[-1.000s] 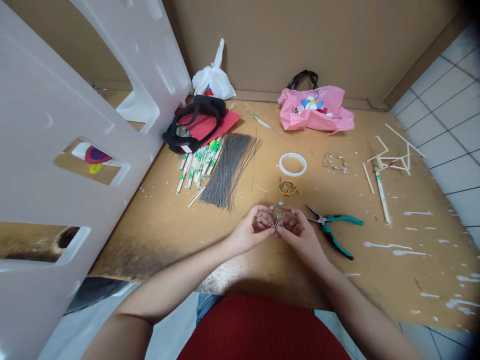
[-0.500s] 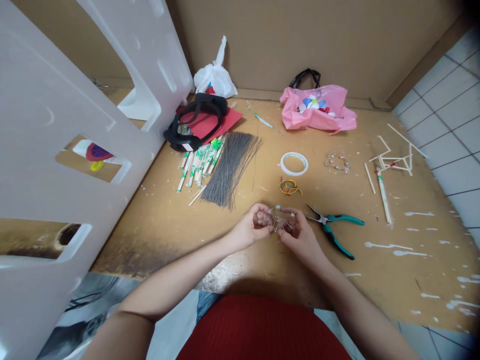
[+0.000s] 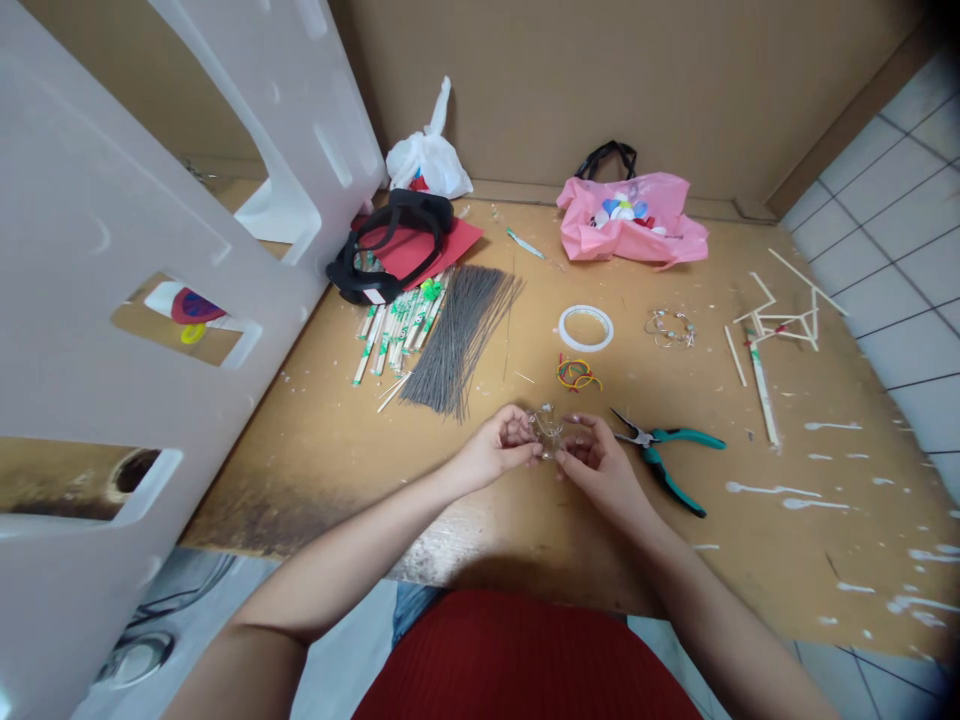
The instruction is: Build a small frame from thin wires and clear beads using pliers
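Note:
Between my two hands is a small loop of thin wire with clear beads [image 3: 548, 428], like a beaded wire bracelet. My left hand [image 3: 514, 441] pinches its left side with thumb and curled fingers. On the other side my right hand [image 3: 591, 452] grips it, thumb low and index finger reaching along the top. Just right of that hand, pliers with teal handles [image 3: 664, 455] lie on the table with jaws apart. A similar beaded wire loop [image 3: 670, 328] rests farther back. Several coloured rubber bands [image 3: 577, 374] lie in front of my hands, before a white tape roll [image 3: 586, 328].
A bundle of grey wires [image 3: 461, 340], paper-wrapped chopsticks [image 3: 391, 335] and a black headset strap [image 3: 394, 245] lie left. At the back are a white bag [image 3: 429, 160] and a pink bag [image 3: 634, 220]. A stick frame [image 3: 787, 325] lies right; a white plastic panel [image 3: 247, 130] stands left.
The beaded wire loop has turned a little between my fingers, and its beads sit differently. Both hands stay nearly in place; the view has shifted slightly.

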The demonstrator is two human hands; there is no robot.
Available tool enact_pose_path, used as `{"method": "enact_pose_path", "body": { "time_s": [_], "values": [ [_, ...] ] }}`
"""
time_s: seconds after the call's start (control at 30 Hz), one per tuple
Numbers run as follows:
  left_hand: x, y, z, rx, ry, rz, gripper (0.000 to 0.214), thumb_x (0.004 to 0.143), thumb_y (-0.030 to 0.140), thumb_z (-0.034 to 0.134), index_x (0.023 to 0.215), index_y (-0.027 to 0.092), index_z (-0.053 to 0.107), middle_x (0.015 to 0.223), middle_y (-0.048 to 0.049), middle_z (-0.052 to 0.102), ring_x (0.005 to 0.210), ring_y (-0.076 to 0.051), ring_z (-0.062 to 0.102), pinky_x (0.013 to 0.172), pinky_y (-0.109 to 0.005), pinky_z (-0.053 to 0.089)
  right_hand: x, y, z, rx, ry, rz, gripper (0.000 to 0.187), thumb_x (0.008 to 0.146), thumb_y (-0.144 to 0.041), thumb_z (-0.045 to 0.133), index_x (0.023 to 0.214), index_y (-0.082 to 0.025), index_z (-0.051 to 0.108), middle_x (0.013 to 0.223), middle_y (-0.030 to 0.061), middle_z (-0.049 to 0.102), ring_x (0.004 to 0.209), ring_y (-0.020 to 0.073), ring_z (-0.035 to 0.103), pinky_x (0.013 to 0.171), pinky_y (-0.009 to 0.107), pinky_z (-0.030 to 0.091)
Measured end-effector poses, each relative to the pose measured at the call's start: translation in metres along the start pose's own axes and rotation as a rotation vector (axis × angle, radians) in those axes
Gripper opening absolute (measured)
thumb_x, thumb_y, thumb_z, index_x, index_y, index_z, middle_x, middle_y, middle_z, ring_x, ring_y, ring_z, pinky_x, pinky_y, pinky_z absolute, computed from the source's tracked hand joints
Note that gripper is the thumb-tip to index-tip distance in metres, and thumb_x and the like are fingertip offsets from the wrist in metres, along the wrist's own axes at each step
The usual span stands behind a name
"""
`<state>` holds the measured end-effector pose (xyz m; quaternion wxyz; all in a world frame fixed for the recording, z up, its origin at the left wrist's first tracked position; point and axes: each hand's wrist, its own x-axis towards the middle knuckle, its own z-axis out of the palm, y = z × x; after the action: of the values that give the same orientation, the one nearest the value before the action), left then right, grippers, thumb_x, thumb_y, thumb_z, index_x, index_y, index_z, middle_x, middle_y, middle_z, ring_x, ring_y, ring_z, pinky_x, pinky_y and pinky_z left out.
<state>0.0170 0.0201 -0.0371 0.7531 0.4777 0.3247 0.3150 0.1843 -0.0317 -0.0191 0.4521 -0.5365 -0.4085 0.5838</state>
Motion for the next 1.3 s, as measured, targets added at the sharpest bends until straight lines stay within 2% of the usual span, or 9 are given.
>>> {"method": "enact_pose_path", "body": {
  "time_s": [0.17,0.3,0.57,0.8,0.93,1.03,1.1,1.17,1.3],
  "values": [
    [-0.005,0.007,-0.003,0.501,0.174,0.219,0.035,0.076,0.03,0.065,0.1,0.017,0.045,0.089,-0.0027,0.057,0.068,-0.009,0.056,0.062,-0.024,0.049,0.001,0.0,-0.001,-0.005,-0.03,0.002,0.042,0.07,-0.027,0.065,0.107,-0.022,0.045,0.071,-0.0059,0.051,0.054,0.0089,0.053,0.053,0.027,0.048],
    [-0.01,0.012,-0.003,0.978,0.155,0.475,0.046,0.078,0.023,0.061,0.12,0.02,0.042,0.116,-0.0105,0.05,0.1,-0.019,0.055,0.082,-0.035,0.051,0.002,0.002,0.0,0.006,-0.049,0.009,0.04,0.068,-0.024,0.064,0.104,-0.022,0.046,0.07,-0.0066,0.051,0.052,0.008,0.052,0.052,0.026,0.047],
    [-0.011,0.016,-0.004,1.249,0.152,0.579,0.032,0.084,0.03,0.054,0.113,0.016,0.048,0.107,-0.0101,0.058,0.102,-0.021,0.057,0.085,-0.035,0.051,0.002,0.005,0.002,-0.045,-0.055,-0.03,0.036,0.07,-0.023,0.062,0.102,-0.022,0.046,0.07,-0.0059,0.05,0.054,0.0085,0.051,0.052,0.025,0.047],
    [-0.014,0.02,-0.005,1.105,0.189,0.562,0.021,0.09,0.028,0.045,0.104,0.015,0.055,0.099,-0.0096,0.065,0.095,-0.019,0.061,0.085,-0.035,0.049,0.001,0.004,0.002,-0.075,-0.057,-0.059,0.035,0.072,-0.025,0.06,0.104,-0.022,0.046,0.071,-0.0053,0.05,0.056,0.0092,0.051,0.053,0.025,0.045],
    [-0.011,0.018,-0.006,0.573,0.273,0.384,0.019,0.09,0.029,0.044,0.102,0.016,0.052,0.09,-0.0069,0.067,0.08,-0.014,0.063,0.071,-0.027,0.05,-0.001,0.005,0.002,-0.145,-0.045,-0.089,0.033,0.073,-0.024,0.058,0.104,-0.022,0.048,0.072,-0.0042,0.05,0.058,0.0095,0.051,0.055,0.025,0.044],
    [-0.005,0.018,-0.009,0.168,0.21,0.207,0.023,0.086,0.03,0.052,0.104,0.017,0.049,0.084,-0.0044,0.066,0.068,-0.012,0.062,0.058,-0.023,0.049,-0.001,0.006,0.001,-0.16,-0.032,-0.098,0.03,0.073,-0.024,0.058,0.102,-0.022,0.05,0.073,-0.003,0.05,0.061,0.0104,0.051,0.056,0.025,0.046],
    [-0.003,0.018,-0.011,0.065,0.178,0.131,0.026,0.082,0.029,0.058,0.105,0.016,0.05,0.088,-0.0049,0.066,0.067,-0.012,0.062,0.057,-0.023,0.049,-0.001,0.006,0.001,-0.131,-0.03,-0.091,0.029,0.074,-0.025,0.059,0.101,-0.022,0.05,0.074,-0.0027,0.05,0.061,0.0106,0.051,0.055,0.026,0.047],
    [-0.001,0.018,-0.012,0.138,0.184,0.152,0.024,0.083,0.027,0.057,0.103,0.016,0.055,0.097,-0.0076,0.066,0.075,-0.013,0.063,0.065,-0.026,0.051,-0.001,0.004,0.0,-0.101,-0.031,-0.078,0.029,0.073,-0.026,0.06,0.1,-0.022,0.05,0.073,-0.0033,0.05,0.059,0.0101,0.052,0.055,0.026,0.048],
    [-0.003,0.017,-0.01,0.581,0.197,0.459,0.027,0.09,0.024,0.044,0.112,0.018,0.059,0.124,-0.0114,0.057,0.117,-0.02,0.051,0.101,-0.041,0.04,0.0,0.0,0.0,-0.088,-0.038,-0.058,0.031,0.072,-0.026,0.06,0.1,-0.022,0.048,0.072,-0.0051,0.051,0.054,0.0093,0.054,0.054,0.027,0.048]
  ]
}}
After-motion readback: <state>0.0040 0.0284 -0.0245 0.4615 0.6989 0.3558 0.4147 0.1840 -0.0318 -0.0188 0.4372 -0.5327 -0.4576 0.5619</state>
